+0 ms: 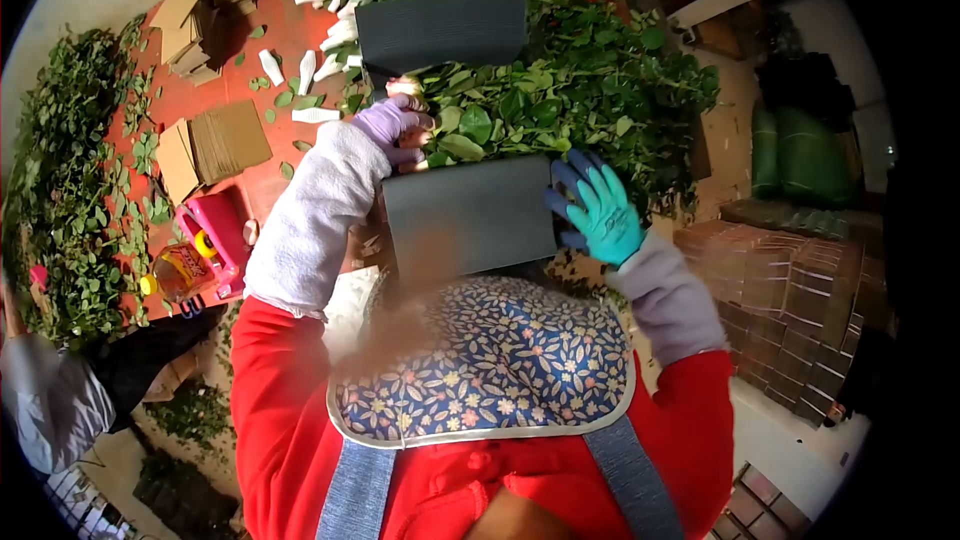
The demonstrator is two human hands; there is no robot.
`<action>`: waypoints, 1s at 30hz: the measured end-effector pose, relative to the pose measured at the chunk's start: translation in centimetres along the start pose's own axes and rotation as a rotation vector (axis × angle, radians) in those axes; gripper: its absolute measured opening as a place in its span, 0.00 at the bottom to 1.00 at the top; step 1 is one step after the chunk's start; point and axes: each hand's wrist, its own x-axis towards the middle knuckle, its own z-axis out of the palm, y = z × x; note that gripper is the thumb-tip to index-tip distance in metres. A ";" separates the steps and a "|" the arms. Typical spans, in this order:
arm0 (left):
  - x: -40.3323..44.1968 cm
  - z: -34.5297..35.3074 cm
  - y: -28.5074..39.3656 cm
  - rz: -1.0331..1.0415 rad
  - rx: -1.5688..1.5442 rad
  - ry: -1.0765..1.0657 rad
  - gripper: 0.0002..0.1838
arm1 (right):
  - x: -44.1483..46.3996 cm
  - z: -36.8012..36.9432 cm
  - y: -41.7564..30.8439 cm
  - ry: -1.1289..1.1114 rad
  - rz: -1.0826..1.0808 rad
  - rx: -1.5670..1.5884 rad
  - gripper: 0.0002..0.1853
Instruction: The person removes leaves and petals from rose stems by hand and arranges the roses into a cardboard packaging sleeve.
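My left hand [392, 127], in a lilac glove with a white fleecy sleeve, is closed at the bloom end of a bunch of leafy roses [500, 110]. A pale pink rose head [407, 88] shows just above its fingers; others are partly hidden under the hand. The bunch lies between two dark grey ribbed panels, the nearer panel [470, 215] and the farther panel [440, 30]. At the right edge of the nearer panel, my right hand [603, 210], in a teal glove with dark blue fingertips, has its fingers spread, touching the panel's corner and the leaves.
Cut foliage [640, 70] heaps beyond and right. On the red table [235, 95] are folded cardboard pieces [230, 138], white sleeved blooms [307, 70], a pink holder [215, 235] and a bottle [180, 272]. A co-worker's sleeve [50, 400] is at far left; bundled stacks [770, 300] stand right.
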 end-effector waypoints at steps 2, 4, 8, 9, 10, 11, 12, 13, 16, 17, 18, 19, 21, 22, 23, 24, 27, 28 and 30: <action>0.2 -0.8 -0.1 0.038 0.005 -0.012 0.28 | 1.5 -2.2 -0.5 0.207 -0.072 0.028 0.34; 0.3 -0.8 -0.5 0.082 -0.001 0.000 0.28 | 3.1 -4.2 -0.7 0.266 -0.039 0.239 0.28; -0.3 0.9 -3.2 0.205 -0.164 0.246 0.22 | 7.2 -4.0 2.1 0.496 0.104 0.808 0.15; -0.4 2.2 -5.7 0.267 -0.257 0.374 0.19 | 8.5 -3.5 3.1 0.515 0.187 1.018 0.13; -2.0 3.2 -3.4 -0.119 -0.837 0.558 0.12 | 9.7 -2.8 4.5 0.435 0.315 1.142 0.12; -4.4 1.6 -1.5 -0.234 -0.624 0.667 0.11 | 11.0 -2.1 6.0 0.349 0.436 1.260 0.11; -5.7 0.6 0.5 -0.137 -0.616 0.754 0.09 | 12.6 -1.2 7.6 0.309 0.476 1.169 0.13; -6.6 -0.7 2.6 -0.038 -0.603 0.838 0.08 | 14.0 -1.9 7.5 0.258 0.541 1.046 0.13; -4.8 -4.6 7.8 0.346 -0.210 0.357 0.14 | 15.2 0.9 9.4 0.259 0.550 0.864 0.14; -4.0 -4.8 9.5 0.258 -0.170 0.188 0.19 | 15.4 -0.1 8.7 0.286 0.543 0.939 0.14; -3.4 -2.9 7.8 0.152 -0.063 0.062 0.23 | 14.0 -2.1 7.9 0.225 0.582 0.636 0.13; -2.5 -1.6 5.7 0.139 0.014 -0.052 0.24 | 13.4 -5.3 6.6 0.091 0.552 0.207 0.10; -2.2 -3.3 9.2 0.019 0.125 -0.155 0.25 | 11.7 -7.7 4.6 0.441 0.444 -0.049 0.04; -2.4 -2.6 9.1 0.005 0.107 -0.106 0.25 | 12.2 -10.2 3.1 0.213 0.470 0.223 0.06; -2.8 -1.9 9.6 -0.001 0.087 -0.101 0.25 | 12.5 -10.2 1.7 0.203 0.238 0.226 0.11; -3.3 -1.6 10.1 -0.022 0.084 -0.038 0.24 | 13.5 -10.8 -0.1 0.141 0.039 0.166 0.15; -3.8 -2.3 11.5 -0.065 0.071 0.037 0.22 | 15.8 -1.1 -1.0 0.170 -0.090 0.031 0.22; -3.9 -2.4 11.8 -0.085 0.050 0.043 0.21 | 15.9 -0.8 -1.0 0.171 -0.088 0.041 0.22; -4.2 -1.3 9.3 0.105 -0.129 0.266 0.14 | 16.5 -0.6 -0.1 0.084 -0.075 0.072 0.24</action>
